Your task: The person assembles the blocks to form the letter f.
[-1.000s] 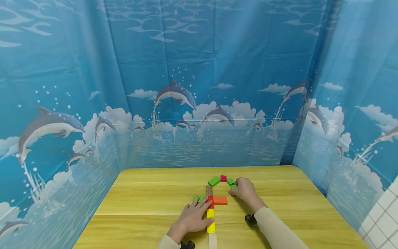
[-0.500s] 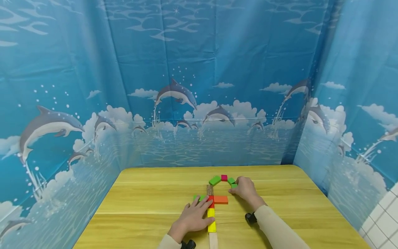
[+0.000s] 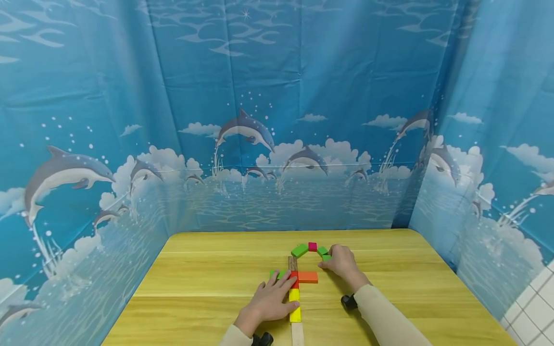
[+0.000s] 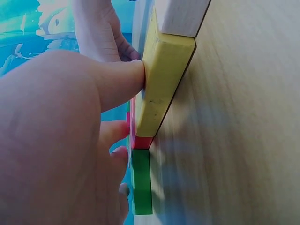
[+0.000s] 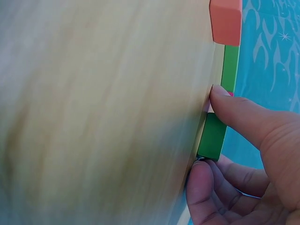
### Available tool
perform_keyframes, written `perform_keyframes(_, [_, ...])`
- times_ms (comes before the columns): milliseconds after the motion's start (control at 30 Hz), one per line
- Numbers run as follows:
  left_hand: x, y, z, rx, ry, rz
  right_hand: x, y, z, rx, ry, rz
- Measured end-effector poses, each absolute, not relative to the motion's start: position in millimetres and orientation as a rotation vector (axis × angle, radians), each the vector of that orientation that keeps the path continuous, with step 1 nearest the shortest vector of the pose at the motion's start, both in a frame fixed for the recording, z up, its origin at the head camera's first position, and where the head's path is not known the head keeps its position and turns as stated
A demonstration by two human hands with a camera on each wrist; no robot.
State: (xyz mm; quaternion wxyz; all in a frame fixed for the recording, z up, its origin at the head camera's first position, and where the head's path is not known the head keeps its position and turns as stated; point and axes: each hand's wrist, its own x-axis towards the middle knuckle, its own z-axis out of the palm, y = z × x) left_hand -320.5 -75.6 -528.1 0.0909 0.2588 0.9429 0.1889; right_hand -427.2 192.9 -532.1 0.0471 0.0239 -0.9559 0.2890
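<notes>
My left hand (image 3: 269, 302) rests with spread fingers over the stem of a figure of flat wooden blocks. Its thumb touches the edge of a yellow block (image 4: 161, 84), and its fingertips lie over a red block (image 3: 295, 281). To either side of the red one are a green block (image 4: 142, 183), partly covered by the fingers, and an orange block (image 3: 308, 277). My right hand (image 3: 342, 265) pinches a small green block (image 5: 213, 136) between thumb and fingers at the right end of a curved row. That row also has a longer green block (image 3: 299, 251), a magenta block (image 3: 312, 246) and another small green block (image 3: 322, 251).
A dark wood-grain block (image 3: 292, 263) joins the curve to the red block. Below the yellow part lies a pale block (image 3: 297, 334), running toward the near edge. The wooden table (image 3: 195, 274) is backed by a blue dolphin curtain (image 3: 277, 202).
Both hands and the blocks stay practically where they were. The whole head view has shifted very slightly.
</notes>
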Motion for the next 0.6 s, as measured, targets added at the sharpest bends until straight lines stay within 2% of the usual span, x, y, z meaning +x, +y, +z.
perform_keyframes(333, [-320.4,-72.4,-523.2,0.817,2.83,0.63,-424.1,199.5,-529.5,0.087,-2.929,0.844])
perform_keyframes(600, [-319.9,-98.6,-512.3,0.741,2.926,0.72,-409.9,199.3,-510.2,0.157,-2.952,0.862])
